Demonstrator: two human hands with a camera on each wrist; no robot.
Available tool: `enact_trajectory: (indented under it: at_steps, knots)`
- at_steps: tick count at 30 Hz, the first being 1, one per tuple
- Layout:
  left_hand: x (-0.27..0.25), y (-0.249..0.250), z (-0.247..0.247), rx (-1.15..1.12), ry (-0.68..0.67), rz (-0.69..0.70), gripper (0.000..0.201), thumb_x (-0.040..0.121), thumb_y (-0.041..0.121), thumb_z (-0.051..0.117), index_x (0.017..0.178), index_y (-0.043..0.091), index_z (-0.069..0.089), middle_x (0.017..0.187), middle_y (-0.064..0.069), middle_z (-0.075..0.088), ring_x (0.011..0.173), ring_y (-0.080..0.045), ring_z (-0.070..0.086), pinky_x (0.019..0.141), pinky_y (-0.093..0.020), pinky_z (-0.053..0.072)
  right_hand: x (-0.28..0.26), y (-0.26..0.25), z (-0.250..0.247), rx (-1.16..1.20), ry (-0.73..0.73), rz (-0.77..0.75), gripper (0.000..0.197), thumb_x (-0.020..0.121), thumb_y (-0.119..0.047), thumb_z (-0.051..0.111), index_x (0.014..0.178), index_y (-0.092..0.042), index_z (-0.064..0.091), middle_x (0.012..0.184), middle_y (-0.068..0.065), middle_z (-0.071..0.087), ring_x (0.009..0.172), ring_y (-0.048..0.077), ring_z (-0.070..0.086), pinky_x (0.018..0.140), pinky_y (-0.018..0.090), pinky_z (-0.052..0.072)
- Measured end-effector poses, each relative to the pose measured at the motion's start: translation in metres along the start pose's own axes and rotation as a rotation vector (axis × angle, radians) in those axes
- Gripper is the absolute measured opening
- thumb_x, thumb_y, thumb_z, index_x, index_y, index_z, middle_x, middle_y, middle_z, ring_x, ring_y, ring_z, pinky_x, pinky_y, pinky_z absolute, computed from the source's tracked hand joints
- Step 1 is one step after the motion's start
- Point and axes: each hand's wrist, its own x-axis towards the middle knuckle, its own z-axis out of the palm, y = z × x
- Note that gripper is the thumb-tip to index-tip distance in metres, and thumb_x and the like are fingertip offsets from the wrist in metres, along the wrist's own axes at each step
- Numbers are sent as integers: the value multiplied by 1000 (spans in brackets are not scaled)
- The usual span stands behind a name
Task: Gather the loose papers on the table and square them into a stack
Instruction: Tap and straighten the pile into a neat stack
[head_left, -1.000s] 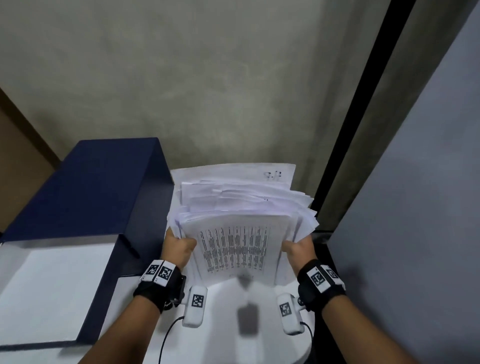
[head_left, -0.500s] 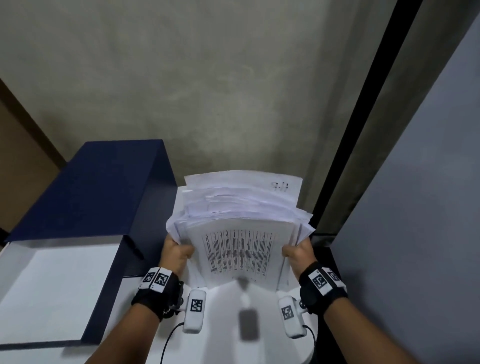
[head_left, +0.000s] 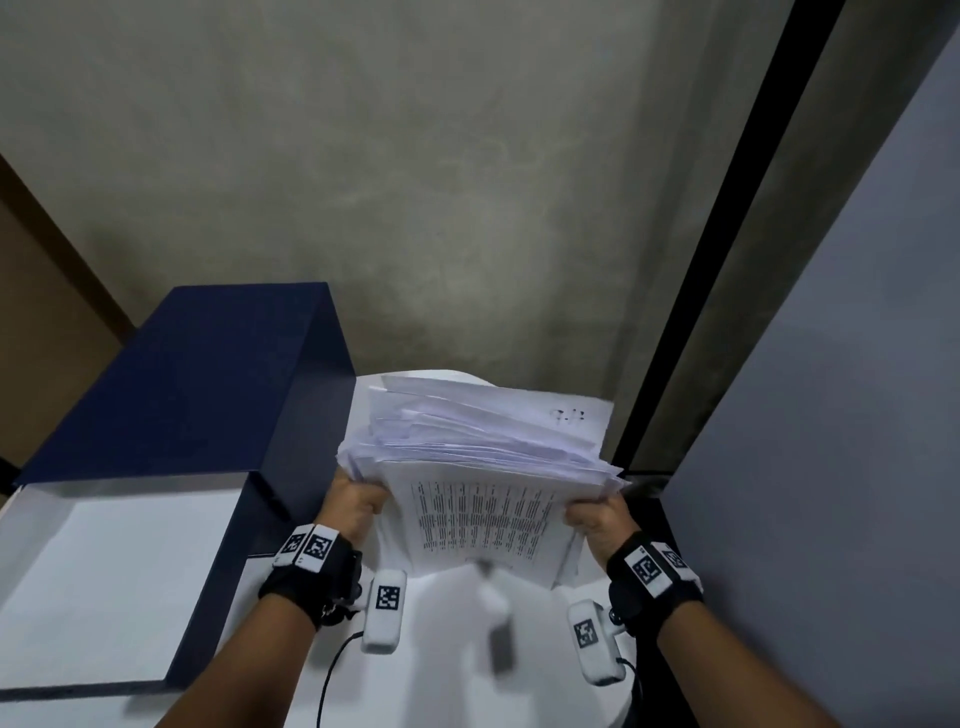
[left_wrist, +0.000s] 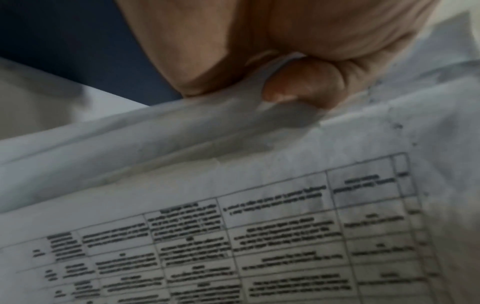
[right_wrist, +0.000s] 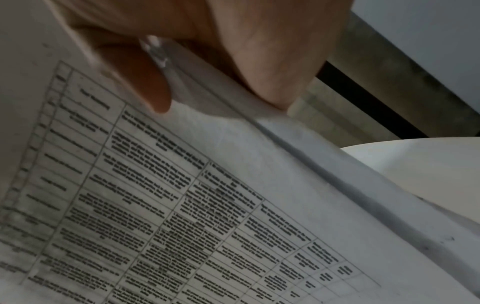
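My left hand (head_left: 354, 506) and right hand (head_left: 597, 522) are both clamping the papers (head_left: 488, 467) by their side edges, thumbs on the printed table sheet, holding the uneven bundle tilted over the white table (head_left: 452, 649), just beside the navy box (head_left: 197, 384).

The thick bundle of white paper sheets (head_left: 483, 452) is showing a front page with a printed table of black text in thin grey grid lines, and the back sheet is carrying a small dark handwritten mark. The 2 black fabric wrist bands (head_left: 311, 571) are carrying white tags with black square patterns. The dark navy blue box-shaped divider (head_left: 197, 379) is standing on the white round table (head_left: 447, 649). The plain wall (head_left: 415, 182) behind is looking grey-green.
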Motion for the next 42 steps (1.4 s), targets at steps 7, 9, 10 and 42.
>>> enact_trajectory:
  at_steps: [7, 9, 10, 42]
  knots:
    - [-2, -2, -2, 6, -81, 15, 64, 41, -6, 43, 101, 4, 59, 69, -3, 64, 68, -20, 59, 50, -19, 45, -1, -6, 5, 89, -40, -28, 59, 45, 11, 43, 93, -13, 66, 69, -4, 72, 69, 12, 68, 58, 26, 54]
    - [-4, -3, -1, -13, -93, 24, 65, 41, -7, 42, 100, 13, 59, 75, -7, 63, 75, -24, 58, 57, -25, 45, -3, -6, 8, 52, -73, -45, 62, 45, 9, 43, 91, -21, 72, 66, -4, 69, 65, 10, 64, 56, 23, 49]
    - [-2, -5, -2, -14, -101, 20, 64, 41, -8, 41, 99, 14, 60, 78, -9, 64, 78, -25, 59, 60, -27, 46, -4, -6, 8, 44, -78, -51, 59, 45, 8, 43, 87, -21, 74, 63, -4, 66, 63, 9, 61, 55, 22, 47]
    - [-15, 8, 6, 117, -9, 214, 54, 73, -24, 36, 113, 5, 56, 95, 0, 67, 79, 5, 65, 68, -12, 51, -1, 12, 0, -192, 133, -188, 66, 70, 16, 52, 115, -29, 40, 97, 0, 59, 79, -6, 62, 71, 17, 51]
